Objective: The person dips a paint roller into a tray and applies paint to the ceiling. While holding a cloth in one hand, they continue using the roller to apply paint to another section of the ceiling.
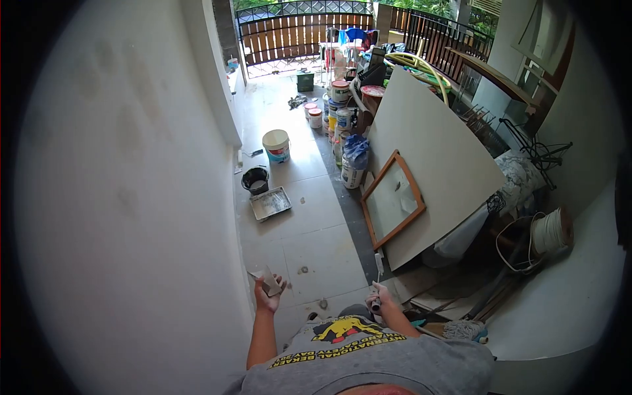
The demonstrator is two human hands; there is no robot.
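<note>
My left hand (268,299) is closed around a stiff, folded grey-beige sheet (270,283), which looks like sandpaper. It is held low beside the white wall (131,197). In my right hand (380,299) is a small paint roller (378,263); its white head points away from me and the dark handle end shows below my fist. Farther ahead on the tiles lie a paint tray (270,205) with pale residue, a black bucket (255,179) with greyish contents, and a white paint pail (276,146).
To the right lean a large pale board (434,151) and a wood-framed glass panel (395,201). Several paint cans (340,92) line the dark floor strip. A cable spool (552,232) sits at right. A slatted gate (303,43) closes the far end.
</note>
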